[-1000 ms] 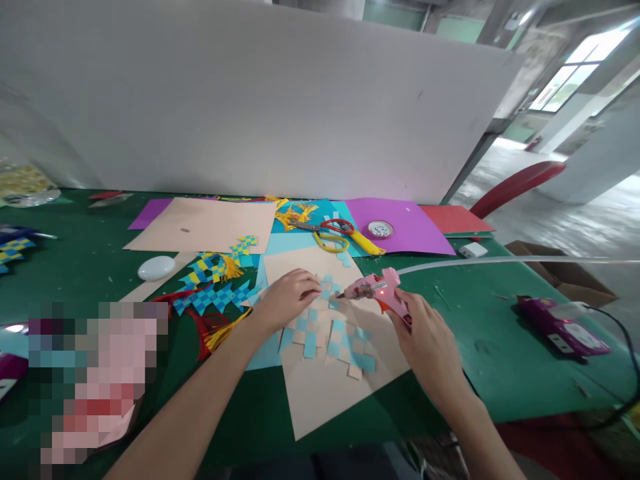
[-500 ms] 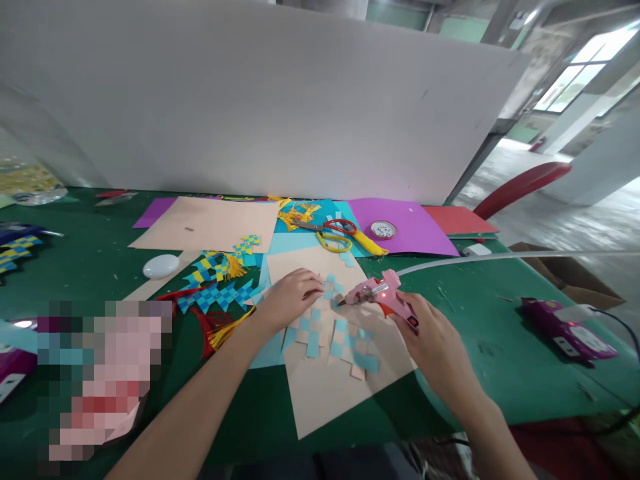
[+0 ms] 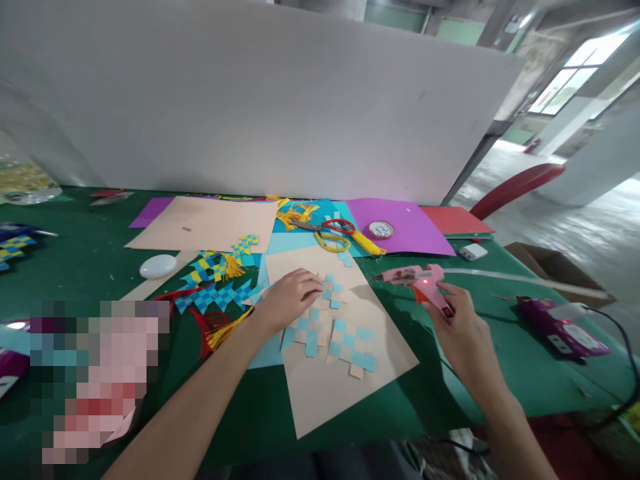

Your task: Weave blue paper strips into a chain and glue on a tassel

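Right hand (image 3: 464, 328) is wrapped around a pink hot-glue gun (image 3: 407, 275) pointing left; left hand (image 3: 285, 301), half curled, adjoins the far blue-and-beige paper weave (image 3: 331, 291), grip unclear.

A single head-worn camera gives the view, set above the near edge of the green table (image 3: 530, 387) and facing forward and down across it. It is near enough that the left hand (image 3: 287, 300) and right hand (image 3: 463, 330), both over the table, sit well inside the frame, their forearms running in from the table's near side. A pale board (image 3: 250, 100) behind the table's far edge fills much of the upper part, while beyond the table's right side the view reaches to a bright window (image 3: 580, 73)
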Demonstrator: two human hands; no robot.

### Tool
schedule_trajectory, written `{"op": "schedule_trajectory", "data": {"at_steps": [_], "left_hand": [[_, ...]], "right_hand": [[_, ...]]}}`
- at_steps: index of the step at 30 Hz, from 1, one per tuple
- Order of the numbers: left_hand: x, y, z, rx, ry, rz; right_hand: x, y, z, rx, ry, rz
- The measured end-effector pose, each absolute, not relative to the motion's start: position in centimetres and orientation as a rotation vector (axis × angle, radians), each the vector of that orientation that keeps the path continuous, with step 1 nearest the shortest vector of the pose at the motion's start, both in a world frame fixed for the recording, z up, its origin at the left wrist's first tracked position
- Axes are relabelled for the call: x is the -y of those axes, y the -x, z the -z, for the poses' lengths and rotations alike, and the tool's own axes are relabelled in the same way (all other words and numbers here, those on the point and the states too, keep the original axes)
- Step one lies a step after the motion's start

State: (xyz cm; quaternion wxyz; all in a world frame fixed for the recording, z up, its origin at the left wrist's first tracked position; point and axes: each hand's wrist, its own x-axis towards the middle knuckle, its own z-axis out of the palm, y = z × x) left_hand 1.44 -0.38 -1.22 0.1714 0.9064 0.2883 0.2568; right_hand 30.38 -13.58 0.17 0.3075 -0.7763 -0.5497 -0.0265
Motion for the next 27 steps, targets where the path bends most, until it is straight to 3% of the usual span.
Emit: {"op": "schedule_trajectory", "data": {"at_steps": [6, 11, 19, 27], "left_hand": [[0.6, -1.4, 0.9, -0.838, -2.589, -0.728], [0.5, -1.3, 1.1, -0.829, -2.601, -0.726], [0.7, -1.9, 1.5, -1.129, -2.582, -0.781], [1.0, -3.2, 1.6, -1.218, -2.383, -0.787]], "right_hand": [[13.3, -33.7, 2.6, 1.552, 2.085, 0.28], [14.4, -30.8, 1.5, 1.648, 2.047, 0.517], [15.3, -20.9, 0.6, 2.098, 1.71, 0.059], [15.1, -20.5, 0.9, 1.876, 1.673, -0.265]]}}
